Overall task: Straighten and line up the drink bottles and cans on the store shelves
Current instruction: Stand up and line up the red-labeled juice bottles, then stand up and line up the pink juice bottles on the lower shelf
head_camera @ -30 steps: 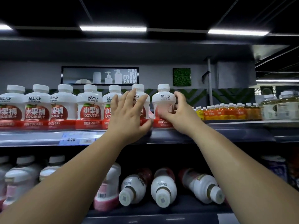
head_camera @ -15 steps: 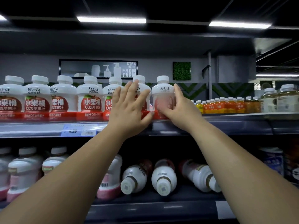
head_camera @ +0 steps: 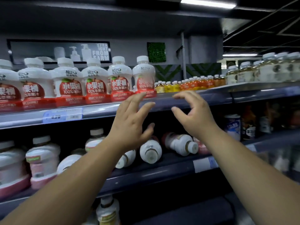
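1. Six white apple-juice bottles (head_camera: 95, 82) with red labels stand upright in a row on the upper shelf (head_camera: 103, 110), labels facing front; the rightmost bottle (head_camera: 144, 78) ends the row, with bare shelf to its right
2. Left hand (head_camera: 129, 122) – raised in front of the shelf edge, fingers spread and loose, holding nothing; the fingertips (head_camera: 139, 97) overlap the base of the rightmost bottle in view, contact cannot be told
3. Right hand (head_camera: 194, 114) – just right of the left, fingers curled in a loose, empty claw, thumb apart from the rest; it sits before the bare shelf edge, clear of any bottle
4. Lower shelf (head_camera: 162, 169): several white bottles lie on their sides, caps toward the camera – one (head_camera: 150, 151) between the two wrists, another (head_camera: 180, 143) under the right wrist; pink-based bottles (head_camera: 43, 159) stand upright at left, blurred
5. Small orange and yellow drinks (head_camera: 190, 85) line the far shelf beyond the right hand; a blue price tag (head_camera: 62, 116) sits on the upper shelf rail
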Motion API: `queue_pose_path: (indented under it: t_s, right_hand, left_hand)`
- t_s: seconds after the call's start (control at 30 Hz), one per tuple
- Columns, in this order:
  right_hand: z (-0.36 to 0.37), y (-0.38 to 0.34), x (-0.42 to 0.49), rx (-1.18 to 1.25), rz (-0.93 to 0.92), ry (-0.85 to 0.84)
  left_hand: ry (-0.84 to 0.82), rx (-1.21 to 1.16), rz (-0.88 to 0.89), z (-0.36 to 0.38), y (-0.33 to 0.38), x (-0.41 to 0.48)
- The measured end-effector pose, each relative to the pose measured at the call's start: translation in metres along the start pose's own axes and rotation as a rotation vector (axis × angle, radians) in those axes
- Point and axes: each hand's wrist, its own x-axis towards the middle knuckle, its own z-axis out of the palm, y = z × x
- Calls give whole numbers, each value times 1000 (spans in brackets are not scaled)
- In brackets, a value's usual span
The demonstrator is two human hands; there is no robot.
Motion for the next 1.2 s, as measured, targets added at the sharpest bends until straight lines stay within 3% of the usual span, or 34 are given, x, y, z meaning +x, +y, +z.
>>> queue_pose_path:
  t_s: [0.2, 0.43, 0.87, 1.0, 1.2]
  right_hand:
    - [-22, 35, -64, -74, 305, -38]
    - [-48, 78, -101, -33, 533, -113]
    - [-33, 186, -80, 116, 501, -357]
    - [-12, 189, -79, 187, 487, -370]
    - [-5, 202, -78, 204, 506, -345]
  left_hand:
    - [-133, -272, -15, 25, 43, -19]
    - [-312, -377, -123, 67, 82, -18]
    - [-431, -198, -421, 163, 130, 6]
    - [-375, -320, -511, 165, 126, -1]
    - [-351, -303, -479, 156, 112, 4]
